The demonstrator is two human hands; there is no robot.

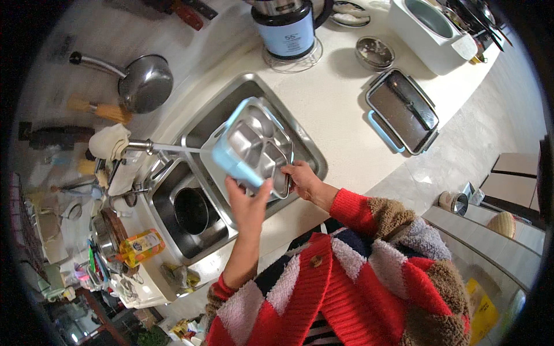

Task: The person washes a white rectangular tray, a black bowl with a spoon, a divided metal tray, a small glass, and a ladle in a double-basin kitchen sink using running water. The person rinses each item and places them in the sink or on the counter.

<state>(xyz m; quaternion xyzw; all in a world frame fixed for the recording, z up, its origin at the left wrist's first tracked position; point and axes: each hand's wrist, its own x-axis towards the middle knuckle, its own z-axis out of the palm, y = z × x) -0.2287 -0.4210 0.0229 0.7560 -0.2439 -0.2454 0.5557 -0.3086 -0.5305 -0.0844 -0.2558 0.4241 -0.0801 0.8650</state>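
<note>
Over the right-hand basin of a stainless steel double sink (318, 162), my two hands hold a divided metal food tray (262, 142) with a light blue plastic rim or casing. My left hand (249, 203) grips the blue casing at its near left side. The fingers of my right hand (303, 179) pinch the tray's near right edge. From the faucet (149, 146), a stream of water reaches the blue casing's left side. In the other basin sits a dark round pot or bowl (191, 211). What lies beneath the tray is mostly hidden.
A lunchbox lid (400, 112), a glass bowl (375, 52), a blue kettle (285, 36) and a white appliance (433, 39) stand on the counter. A saucepan (146, 84) is at upper left. An orange dish soap bottle (143, 247) lies left of the sink.
</note>
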